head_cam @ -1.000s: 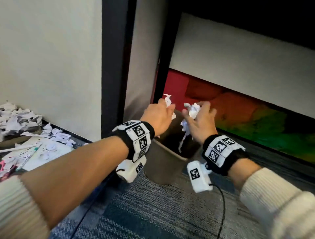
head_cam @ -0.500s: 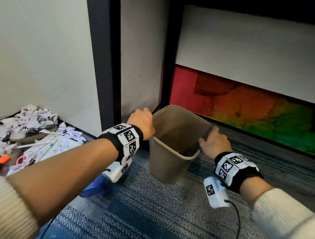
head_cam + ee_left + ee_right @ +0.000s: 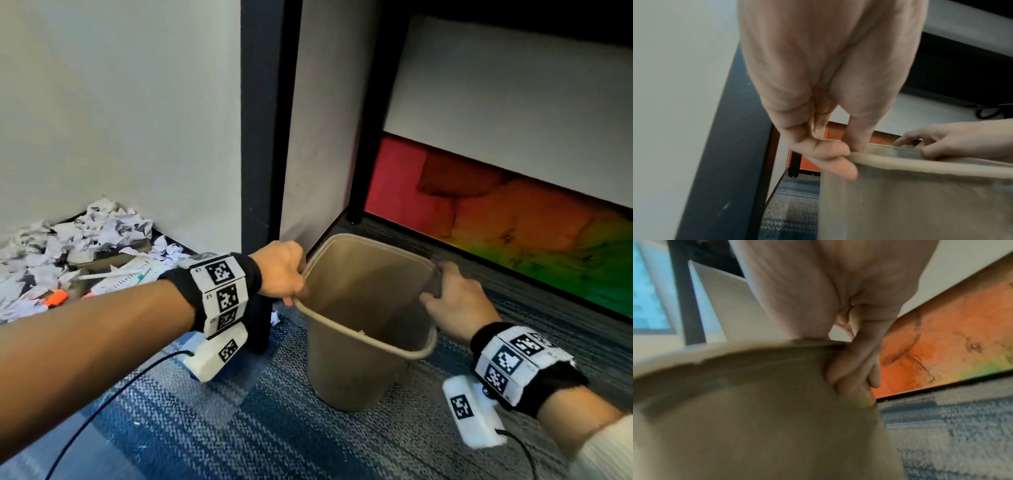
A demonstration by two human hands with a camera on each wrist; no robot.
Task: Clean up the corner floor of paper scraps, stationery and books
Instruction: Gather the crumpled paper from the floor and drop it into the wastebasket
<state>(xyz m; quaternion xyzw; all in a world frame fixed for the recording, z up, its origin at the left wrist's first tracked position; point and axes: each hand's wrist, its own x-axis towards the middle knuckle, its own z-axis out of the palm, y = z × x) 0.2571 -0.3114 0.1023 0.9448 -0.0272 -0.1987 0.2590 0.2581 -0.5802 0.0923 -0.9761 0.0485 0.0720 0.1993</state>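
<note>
A tan plastic waste bin (image 3: 346, 363) stands on the blue-grey carpet, tilted toward me. My left hand (image 3: 284, 270) grips its left rim, thumb inside and fingers (image 3: 830, 164) curled under the lip (image 3: 920, 164). My right hand (image 3: 455, 301) holds the right rim, with fingers (image 3: 849, 376) wrapped over the bin's (image 3: 756, 410) outer wall. A heap of crumpled white paper scraps (image 3: 85, 233) lies in the wall corner at far left, with a sheet of paper (image 3: 126, 274), a pen and an orange marker (image 3: 56, 297) among them.
A dark post (image 3: 262, 137) and a white panel (image 3: 318, 137) rise just behind the bin. A black leg (image 3: 370, 137) and a red-to-green board (image 3: 513, 219) stand at the right. Cables trail from both wrist units over the carpet (image 3: 274, 438).
One second ago both hands held crumpled paper above the bin. The paper has left them, both hands have taken hold of the bin's rim, and the bin has shifted nearer and tilted.
</note>
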